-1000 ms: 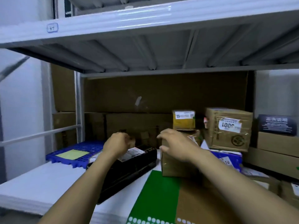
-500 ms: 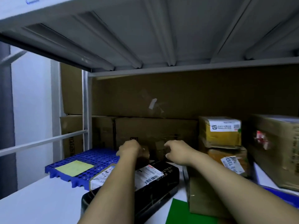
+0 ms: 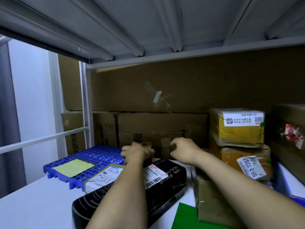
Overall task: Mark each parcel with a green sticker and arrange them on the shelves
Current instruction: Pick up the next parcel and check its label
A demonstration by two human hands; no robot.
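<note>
Head view looks into a shelf bay, with both bare arms reaching deep toward the back. The left hand [image 3: 137, 152] and the right hand [image 3: 184, 150] are curled closed on either end of a small brown parcel [image 3: 162, 147], which sits at the rear of the white shelf [image 3: 33, 204] against a stack of large cardboard cartons [image 3: 161, 128]; the fingers hide most of it. Just below the hands, at 6 o'clock from them, a black parcel [image 3: 166, 185] with white shipping labels lies flat under the left forearm. At 9 o'clock from it rests a blue perforated mat [image 3: 92, 159] bearing a yellow sheet [image 3: 72, 167]. At 3 o'clock from the hands a yellow box [image 3: 236, 128] with a small green dot [image 3: 261, 124] at its label's edge is stacked on an orange-brown box [image 3: 231, 156]. A green sheet [image 3: 184, 217] lies at the near edge, beside a plain brown carton [image 3: 208, 195].
</note>
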